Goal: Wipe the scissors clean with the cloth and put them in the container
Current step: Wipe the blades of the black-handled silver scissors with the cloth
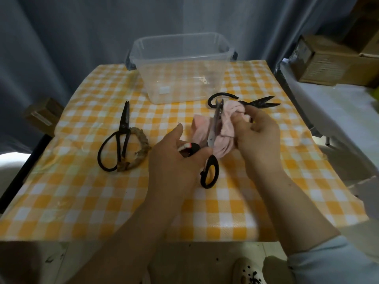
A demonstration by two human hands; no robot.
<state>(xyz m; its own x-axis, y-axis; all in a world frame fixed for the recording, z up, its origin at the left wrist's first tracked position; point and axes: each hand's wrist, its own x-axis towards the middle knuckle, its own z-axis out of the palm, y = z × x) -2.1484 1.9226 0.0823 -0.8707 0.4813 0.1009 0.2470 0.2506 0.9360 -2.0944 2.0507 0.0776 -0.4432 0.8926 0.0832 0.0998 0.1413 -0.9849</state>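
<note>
Scissors [212, 128] grasped at handle in left grip [180, 160], blades pointing away; right grip [258, 138], knuckles up, pinches cloth [227, 124] against the blades.

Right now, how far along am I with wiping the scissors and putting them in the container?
Done: nothing yet, no scissors show in the container. In hand: your left hand grips the silver-bladed scissors while your right hand holds the pink cloth against their blades. Left: the black scissors at far left and the black pair behind the cloth, both lying out.
</note>
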